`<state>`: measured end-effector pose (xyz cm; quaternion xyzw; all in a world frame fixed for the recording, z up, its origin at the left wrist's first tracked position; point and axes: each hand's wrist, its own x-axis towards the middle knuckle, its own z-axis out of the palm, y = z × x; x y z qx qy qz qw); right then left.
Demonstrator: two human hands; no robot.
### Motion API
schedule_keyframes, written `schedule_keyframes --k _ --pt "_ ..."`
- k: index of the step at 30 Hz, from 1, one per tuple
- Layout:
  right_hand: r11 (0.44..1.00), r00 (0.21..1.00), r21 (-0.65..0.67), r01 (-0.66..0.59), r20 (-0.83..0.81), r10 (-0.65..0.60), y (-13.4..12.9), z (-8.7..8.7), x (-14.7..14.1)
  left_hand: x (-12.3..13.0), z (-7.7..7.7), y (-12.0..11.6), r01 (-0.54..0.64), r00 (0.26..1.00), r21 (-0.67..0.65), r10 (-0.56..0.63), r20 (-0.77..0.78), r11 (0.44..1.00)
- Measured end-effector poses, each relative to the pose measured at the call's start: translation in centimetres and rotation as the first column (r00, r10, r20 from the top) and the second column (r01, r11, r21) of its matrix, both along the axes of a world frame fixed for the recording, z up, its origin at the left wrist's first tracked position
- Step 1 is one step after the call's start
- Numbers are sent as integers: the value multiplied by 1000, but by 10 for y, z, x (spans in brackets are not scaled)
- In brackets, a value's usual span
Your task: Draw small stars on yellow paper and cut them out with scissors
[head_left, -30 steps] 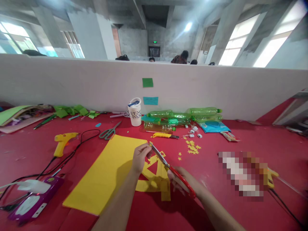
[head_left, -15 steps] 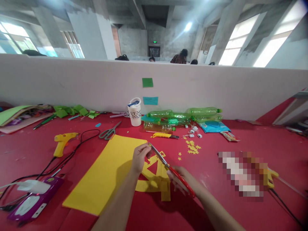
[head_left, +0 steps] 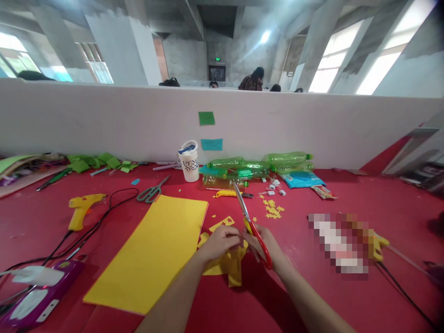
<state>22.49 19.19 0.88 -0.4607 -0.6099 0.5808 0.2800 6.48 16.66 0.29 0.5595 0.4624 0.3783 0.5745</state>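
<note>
Red-handled scissors (head_left: 258, 240) are held in my right hand (head_left: 265, 245), their blades pointing up and away. My left hand (head_left: 222, 243) is beside it, fingers pinched together; what they hold, if anything, is too small to name. Beneath both hands lie yellow paper scraps (head_left: 235, 270), one with star-shaped cut-outs (head_left: 227, 222). A large yellow sheet (head_left: 149, 254) lies to the left of them. Small yellow stars (head_left: 273, 210) are gathered beyond my right hand.
A white cup (head_left: 189, 162), green bottles (head_left: 256, 166) and a yellow cutter (head_left: 229, 194) stand or lie at the back. Grey scissors (head_left: 152, 192), a yellow glue gun (head_left: 81, 210) and a purple power strip (head_left: 48, 291) are left. Another glue gun (head_left: 378, 247) lies right.
The hands have come closer together over the scraps. The scissors now point more upright, with their blades away from my left fingers. The view has shifted slightly right.
</note>
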Motion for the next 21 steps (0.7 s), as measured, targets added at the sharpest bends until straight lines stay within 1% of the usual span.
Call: schedule_keyframes --k 5,7,8,9,11,13,16,19,21 --pt "1000 998 22 -7 59 6 -1 3 1 5 -8 0 -48 998 -26 47 -34 998" --pt "994 988 110 -1 156 -17 3 -1 3 5 -7 1 -37 998 -6 36 -50 999" --pt "985 974 170 8 220 -46 8 -4 6 4 -6 1 -34 997 17 35 -73 999" --pt "966 945 257 27 308 -109 14 -6 9 3 -4 1 -48 992 51 54 -112 998" --pt "943 907 326 67 374 -193 29 -12 19 0 -1 2 -127 960 155 161 -229 980" --pt "928 860 361 90 441 -255 46 -16 31 -7 1 3 -212 879 274 306 -366 938" --pt "923 773 375 83 560 -297 62 -20 44 -20 1 6 -245 718 373 426 -550 895" --pt "922 687 384 51 656 -312 65 -21 50 -29 -5 8 -240 585 405 464 -665 882" --pt "916 633 400 41 699 -334 62 -20 51 -32 -9 9 -226 528 401 457 -716 888"
